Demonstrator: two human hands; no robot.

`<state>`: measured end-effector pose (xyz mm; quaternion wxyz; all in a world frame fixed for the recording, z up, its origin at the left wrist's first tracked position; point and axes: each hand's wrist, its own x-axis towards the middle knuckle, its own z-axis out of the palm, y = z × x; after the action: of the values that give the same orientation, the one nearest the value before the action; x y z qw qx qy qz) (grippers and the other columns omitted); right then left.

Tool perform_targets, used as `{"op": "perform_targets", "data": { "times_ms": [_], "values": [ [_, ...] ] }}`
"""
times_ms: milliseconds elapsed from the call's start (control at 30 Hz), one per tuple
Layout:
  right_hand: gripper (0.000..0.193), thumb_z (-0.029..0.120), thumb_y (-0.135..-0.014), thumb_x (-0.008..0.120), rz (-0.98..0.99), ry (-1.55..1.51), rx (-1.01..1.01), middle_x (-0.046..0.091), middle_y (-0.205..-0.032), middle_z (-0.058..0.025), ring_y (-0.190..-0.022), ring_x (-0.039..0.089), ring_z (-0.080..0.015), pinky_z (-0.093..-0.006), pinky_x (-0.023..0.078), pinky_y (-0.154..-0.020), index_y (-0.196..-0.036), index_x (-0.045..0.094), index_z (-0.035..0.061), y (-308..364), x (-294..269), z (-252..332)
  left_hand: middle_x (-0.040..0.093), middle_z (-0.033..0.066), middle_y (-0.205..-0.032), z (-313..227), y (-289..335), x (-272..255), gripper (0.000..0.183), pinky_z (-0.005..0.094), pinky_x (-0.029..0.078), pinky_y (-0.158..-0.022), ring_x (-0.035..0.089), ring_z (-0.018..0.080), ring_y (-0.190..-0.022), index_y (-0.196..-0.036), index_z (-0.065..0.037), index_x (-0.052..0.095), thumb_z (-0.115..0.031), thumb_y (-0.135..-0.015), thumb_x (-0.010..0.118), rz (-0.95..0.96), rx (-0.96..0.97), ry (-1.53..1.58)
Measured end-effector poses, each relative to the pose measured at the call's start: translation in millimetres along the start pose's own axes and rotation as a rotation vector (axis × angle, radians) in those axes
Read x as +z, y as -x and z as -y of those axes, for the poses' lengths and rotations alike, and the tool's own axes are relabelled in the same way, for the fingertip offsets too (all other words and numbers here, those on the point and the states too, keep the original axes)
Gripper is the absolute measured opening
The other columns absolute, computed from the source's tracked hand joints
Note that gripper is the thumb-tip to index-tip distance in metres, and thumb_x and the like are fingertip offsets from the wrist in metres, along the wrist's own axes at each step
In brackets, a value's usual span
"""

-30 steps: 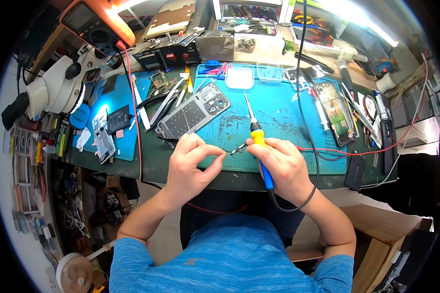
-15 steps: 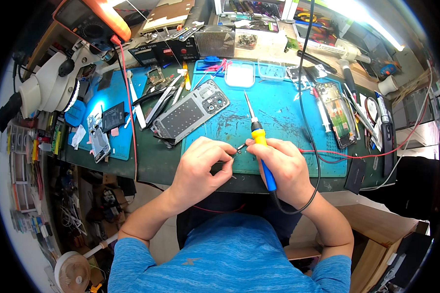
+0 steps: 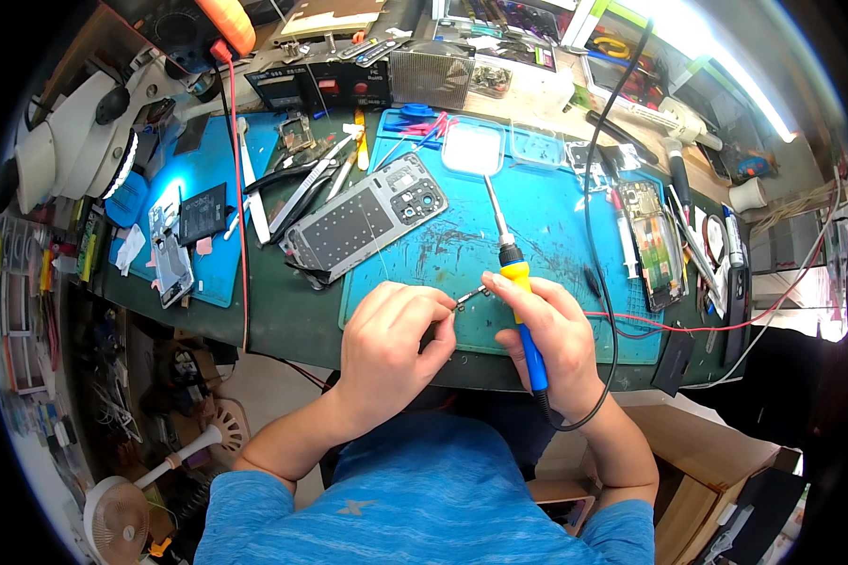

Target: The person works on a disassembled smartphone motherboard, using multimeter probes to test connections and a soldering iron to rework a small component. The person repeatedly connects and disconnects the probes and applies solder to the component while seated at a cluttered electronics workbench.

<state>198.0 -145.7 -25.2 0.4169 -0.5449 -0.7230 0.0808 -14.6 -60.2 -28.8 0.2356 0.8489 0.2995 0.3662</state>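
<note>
My left hand (image 3: 396, 331) is closed in a pinch on one end of a small, narrow dark and silver part (image 3: 471, 298), too small to identify. My right hand (image 3: 565, 341) wraps round the handle of a soldering iron (image 3: 534, 360), yellow above and blue below. Its metal tip points away from me, over the blue mat (image 3: 546, 226). The right fingertips are at the other end of the small part; whether they grip it cannot be made out. Beyond my left hand lies a grey phone housing (image 3: 363, 226) with camera openings.
The iron's black cord (image 3: 589, 188) loops around my right wrist. Tweezers (image 3: 297, 202) and a white tray (image 3: 473, 149) lie farther back. An opened phone (image 3: 652, 240) is on the right. A black battery (image 3: 203, 215) and a microscope (image 3: 80, 155) are on the left.
The view has shifted slightly. The soldering iron now sits a little lower and farther right in the picture, and more of the small part shows between my hands.
</note>
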Motion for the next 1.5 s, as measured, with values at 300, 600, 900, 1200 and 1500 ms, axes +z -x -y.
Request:
{"op": "perform_targets", "data": {
  "times_ms": [300, 600, 900, 1200, 1500],
  "values": [
    [0.060, 0.046, -0.104, 0.075, -0.236, -0.120, 0.052, 0.074, -0.109, -0.0180, -0.088, 0.074, -0.0270, -0.0363, 0.061, -0.076, -0.136, 0.071, -0.0046, 25, -16, 8, 0.074, 0.0047, -0.095, -5, 3, 7, 0.018, 0.0394, 0.055, -0.076, 0.069, 0.0262, -0.084, -0.087, -0.006, 0.065, 0.001, -0.080, 0.081, -0.052, -0.031, -0.069],
    [0.017, 0.013, -0.100, 0.078, -0.482, -0.344, 0.094, 0.068, -0.087, -0.0063, -0.067, 0.059, -0.0145, -0.0290, 0.045, -0.063, -0.101, 0.063, 0.0052, 23, -18, -4, 0.073, 0.0039, -0.094, -5, 2, 11, 0.022, 0.0388, 0.054, -0.075, 0.068, 0.0252, -0.083, -0.086, -0.008, 0.062, 0.002, -0.078, 0.081, -0.076, -0.052, -0.074],
    [0.018, 0.016, -0.103, 0.074, -0.461, -0.446, 0.177, 0.069, -0.081, -0.0058, -0.064, 0.058, -0.0140, -0.0298, 0.044, -0.061, -0.093, 0.062, 0.0052, 17, -8, -8, 0.075, 0.0047, -0.094, -5, 1, 9, 0.024, 0.0387, 0.054, -0.070, 0.067, 0.0267, -0.081, -0.087, -0.007, 0.065, 0.006, -0.076, 0.082, -0.073, -0.059, -0.051],
    [0.016, 0.014, -0.102, 0.073, -0.457, -0.462, 0.171, 0.068, -0.084, -0.0061, -0.067, 0.059, -0.0149, -0.0295, 0.045, -0.061, -0.095, 0.062, 0.0051, 18, -5, -11, 0.073, 0.0031, -0.095, -4, 3, 8, 0.021, 0.0382, 0.053, -0.074, 0.068, 0.0245, -0.083, -0.086, -0.007, 0.063, 0.002, -0.078, 0.081, -0.062, -0.054, -0.039],
    [0.017, 0.017, -0.101, 0.070, -0.401, -0.430, 0.106, 0.061, -0.082, -0.0076, -0.065, 0.051, -0.0132, -0.0286, 0.041, -0.059, -0.097, 0.059, 0.0050, 19, -10, -11, 0.073, 0.0020, -0.095, -2, 4, 9, 0.022, 0.0381, 0.053, -0.073, 0.067, 0.0237, -0.084, -0.085, -0.008, 0.063, 0.001, -0.077, 0.081, -0.072, -0.051, -0.041]
  ]
}}
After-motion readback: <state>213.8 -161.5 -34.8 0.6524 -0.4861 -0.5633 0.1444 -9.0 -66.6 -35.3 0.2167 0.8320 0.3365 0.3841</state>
